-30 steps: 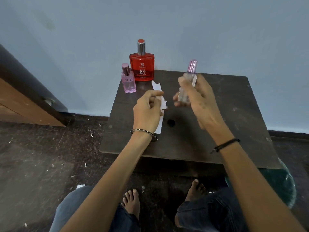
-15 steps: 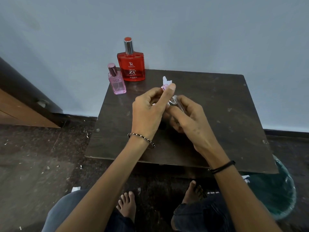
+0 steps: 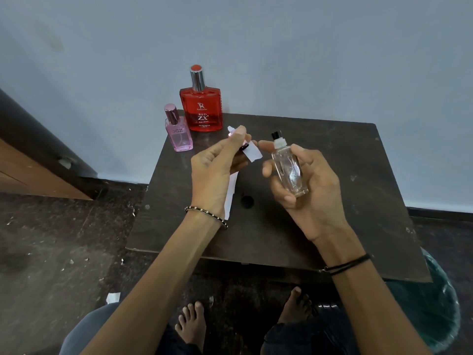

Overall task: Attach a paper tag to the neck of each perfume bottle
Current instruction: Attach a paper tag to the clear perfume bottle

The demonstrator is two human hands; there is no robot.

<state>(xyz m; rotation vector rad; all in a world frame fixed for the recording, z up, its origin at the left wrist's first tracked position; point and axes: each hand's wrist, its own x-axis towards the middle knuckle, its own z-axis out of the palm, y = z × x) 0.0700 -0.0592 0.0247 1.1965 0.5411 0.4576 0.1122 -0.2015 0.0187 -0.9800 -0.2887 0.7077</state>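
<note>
A: Hands, quick?

B: Right hand (image 3: 307, 185) grasps the clear perfume bottle (image 3: 288, 170) round its body, tilted, above the dark table (image 3: 332, 149). The neck is bare, the black spray nozzle (image 3: 277, 135) is exposed, and there's no tag on it. Left hand (image 3: 215, 172) is clenched round a pink cap (image 3: 229, 134), thumb pressing it.

A: Paper?

B: White paper strips (image 3: 252, 151) show beside and under the left hand. Can't tell if it pinches one or they just lie on the table.

A: Other bottles?

B: Red bottle (image 3: 202, 111) and small pink bottle (image 3: 179, 135) stand upright at the far left corner, close together. No tags visible.

A: Risks?

B: The left hand is busy with the cap, so grabbing a strip may fumble and the cap drops. The glass is smooth, so the bottle could slip. A finger on the nozzle would spray. A careless reach could knock the corner bottles off.
</note>
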